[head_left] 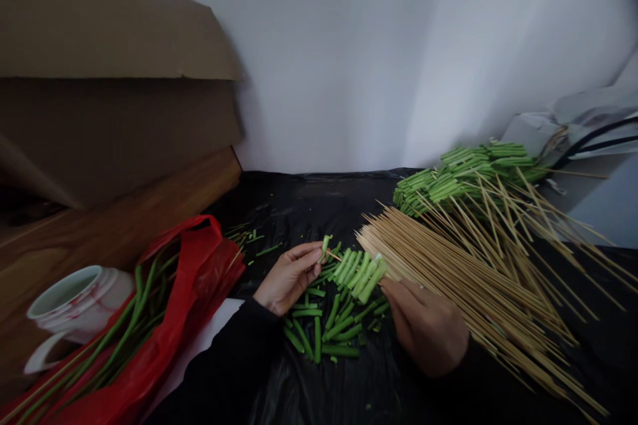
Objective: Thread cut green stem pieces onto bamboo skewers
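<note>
My right hand [427,327] grips the lower end of a bamboo skewer [333,255], which carries a row of cut green stem pieces [359,273] threaded side by side. Between the thumb and fingers of my left hand [294,275] is a single short green stem piece [325,247], held at the skewer's pointed tip. Under both hands lies a loose pile of cut green stems [329,332] on black plastic sheeting [299,209]. Right of my right hand is a thick bundle of bare bamboo skewers [458,272].
Filled skewers of green stems [463,172] are stacked at the back right, near a white plastic bag [593,113]. At left are a red plastic bag [199,265] with long green stems, a white mug [90,299] and a cardboard box [119,113]. A white wall [323,66] stands behind.
</note>
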The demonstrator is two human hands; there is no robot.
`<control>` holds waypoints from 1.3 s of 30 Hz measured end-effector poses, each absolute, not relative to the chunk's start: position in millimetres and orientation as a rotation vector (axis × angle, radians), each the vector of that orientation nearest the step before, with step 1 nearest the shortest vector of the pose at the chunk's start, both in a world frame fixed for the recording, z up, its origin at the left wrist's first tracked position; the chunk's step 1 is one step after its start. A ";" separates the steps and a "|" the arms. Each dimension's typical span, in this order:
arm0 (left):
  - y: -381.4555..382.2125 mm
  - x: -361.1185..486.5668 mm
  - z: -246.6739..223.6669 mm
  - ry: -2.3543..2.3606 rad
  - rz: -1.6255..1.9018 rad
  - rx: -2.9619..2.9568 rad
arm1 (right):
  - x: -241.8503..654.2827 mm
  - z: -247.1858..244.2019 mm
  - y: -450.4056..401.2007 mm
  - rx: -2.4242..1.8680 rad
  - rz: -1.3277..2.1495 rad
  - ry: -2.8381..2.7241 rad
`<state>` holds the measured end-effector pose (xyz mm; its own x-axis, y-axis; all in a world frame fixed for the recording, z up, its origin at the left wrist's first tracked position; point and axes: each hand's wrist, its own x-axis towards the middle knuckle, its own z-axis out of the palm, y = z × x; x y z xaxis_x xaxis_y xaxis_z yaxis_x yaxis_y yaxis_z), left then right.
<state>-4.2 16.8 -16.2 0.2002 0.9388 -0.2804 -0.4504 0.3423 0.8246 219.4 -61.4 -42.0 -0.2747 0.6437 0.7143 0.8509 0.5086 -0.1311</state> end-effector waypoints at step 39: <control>8.7 5.5 -24.9 0.885 0.872 0.666 | 214.8 -45.9 -64.8 -1.169 -0.298 -2.026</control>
<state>5.5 8.7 -24.9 0.3479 0.8598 -0.3739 -0.3617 0.4910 0.7925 214.8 -64.8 -45.9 -0.2886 0.6386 0.7133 0.8169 0.5529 -0.1645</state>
